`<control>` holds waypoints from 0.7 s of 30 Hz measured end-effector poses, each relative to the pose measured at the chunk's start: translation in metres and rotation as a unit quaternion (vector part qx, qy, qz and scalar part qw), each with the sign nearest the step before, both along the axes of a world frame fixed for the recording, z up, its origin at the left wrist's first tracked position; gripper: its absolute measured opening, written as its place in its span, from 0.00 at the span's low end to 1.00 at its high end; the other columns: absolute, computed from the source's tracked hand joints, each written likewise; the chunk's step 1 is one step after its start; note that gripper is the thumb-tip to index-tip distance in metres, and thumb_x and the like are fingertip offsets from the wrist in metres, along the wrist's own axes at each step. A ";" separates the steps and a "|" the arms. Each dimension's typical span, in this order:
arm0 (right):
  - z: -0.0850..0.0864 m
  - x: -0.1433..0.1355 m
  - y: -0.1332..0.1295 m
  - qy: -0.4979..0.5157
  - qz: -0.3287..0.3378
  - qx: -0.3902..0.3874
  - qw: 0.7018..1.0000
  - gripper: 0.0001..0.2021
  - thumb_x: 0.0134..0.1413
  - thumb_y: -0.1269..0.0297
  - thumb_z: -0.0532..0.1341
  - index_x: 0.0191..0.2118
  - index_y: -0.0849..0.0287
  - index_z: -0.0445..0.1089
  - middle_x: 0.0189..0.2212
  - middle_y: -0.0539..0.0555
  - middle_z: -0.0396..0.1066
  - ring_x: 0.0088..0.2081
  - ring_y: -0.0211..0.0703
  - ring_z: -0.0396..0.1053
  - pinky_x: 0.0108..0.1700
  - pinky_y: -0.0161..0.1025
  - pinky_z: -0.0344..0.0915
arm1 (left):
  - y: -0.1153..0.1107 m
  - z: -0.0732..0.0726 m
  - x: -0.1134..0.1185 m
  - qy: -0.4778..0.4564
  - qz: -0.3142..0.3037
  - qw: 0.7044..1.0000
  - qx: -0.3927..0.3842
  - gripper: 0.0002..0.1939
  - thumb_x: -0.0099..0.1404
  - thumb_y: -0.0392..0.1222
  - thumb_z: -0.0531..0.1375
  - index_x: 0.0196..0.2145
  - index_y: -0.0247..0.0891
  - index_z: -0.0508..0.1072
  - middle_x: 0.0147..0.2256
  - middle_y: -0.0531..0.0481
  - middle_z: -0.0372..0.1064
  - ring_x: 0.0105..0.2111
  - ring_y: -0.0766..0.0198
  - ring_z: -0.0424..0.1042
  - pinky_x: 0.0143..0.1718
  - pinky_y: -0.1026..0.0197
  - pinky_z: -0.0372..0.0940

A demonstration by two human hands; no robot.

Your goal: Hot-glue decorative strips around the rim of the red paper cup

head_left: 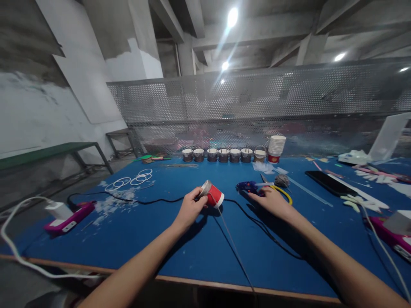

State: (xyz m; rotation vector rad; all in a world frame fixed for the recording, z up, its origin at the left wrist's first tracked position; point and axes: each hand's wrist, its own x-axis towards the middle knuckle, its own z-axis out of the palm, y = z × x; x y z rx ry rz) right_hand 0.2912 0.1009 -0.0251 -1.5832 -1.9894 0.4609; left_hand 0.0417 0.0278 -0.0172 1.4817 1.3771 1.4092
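My left hand [192, 207] grips a red paper cup [215, 196], tilted on its side above the blue table, with grey cord wound round one end. A loose length of grey cord [231, 241] runs from the cup down to the table's front edge. To the right, my right hand [268, 200] has its fingers on a dark blue glue gun [247, 186] lying on the table. Just behind that hand are yellow-handled scissors [284, 193] and a ball of grey cord [281, 180].
Several grey-wrapped cups [234, 155] line the back, beside a stack of paper cups [276, 147]. White rings [141, 177] and a magenta power strip [72, 219] are at left. A black phone [330, 183] lies at right. A black cable [154, 201] crosses the table.
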 end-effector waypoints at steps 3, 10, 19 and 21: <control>0.010 0.018 -0.022 -0.086 -0.021 0.020 0.996 0.15 0.49 0.57 0.61 0.18 0.57 0.64 0.22 0.57 0.70 0.28 0.52 0.70 0.29 0.40 0.60 | 0.000 -0.001 0.000 0.014 0.008 1.000 0.012 0.05 0.51 0.39 0.55 0.24 0.37 0.69 0.23 0.56 0.64 0.25 0.66 0.62 0.29 0.63 0.60; 0.022 -0.020 -0.068 0.045 0.195 0.276 0.940 0.07 0.60 0.66 0.55 0.37 0.58 0.71 0.32 0.55 0.74 0.34 0.45 0.71 0.37 0.40 0.67 | -0.006 -0.008 0.006 0.143 0.001 0.986 0.089 0.08 0.57 0.40 0.55 0.24 0.37 0.70 0.24 0.53 0.65 0.26 0.65 0.63 0.30 0.63 0.58; 0.003 -0.079 -0.061 0.004 0.170 0.385 0.907 0.07 0.61 0.69 0.58 0.34 0.59 0.73 0.30 0.55 0.74 0.32 0.45 0.67 0.35 0.40 0.61 | -0.013 -0.008 0.010 0.232 -0.010 0.960 0.154 0.11 0.62 0.42 0.55 0.26 0.36 0.71 0.24 0.52 0.66 0.25 0.66 0.63 0.28 0.65 0.59; 0.002 -0.080 -0.061 -0.020 0.146 0.398 0.905 0.06 0.60 0.68 0.59 0.32 0.59 0.73 0.29 0.53 0.74 0.31 0.44 0.67 0.34 0.40 0.58 | -0.014 -0.008 0.010 0.243 -0.007 0.956 0.167 0.11 0.62 0.42 0.55 0.25 0.36 0.71 0.24 0.52 0.67 0.25 0.66 0.63 0.29 0.64 0.59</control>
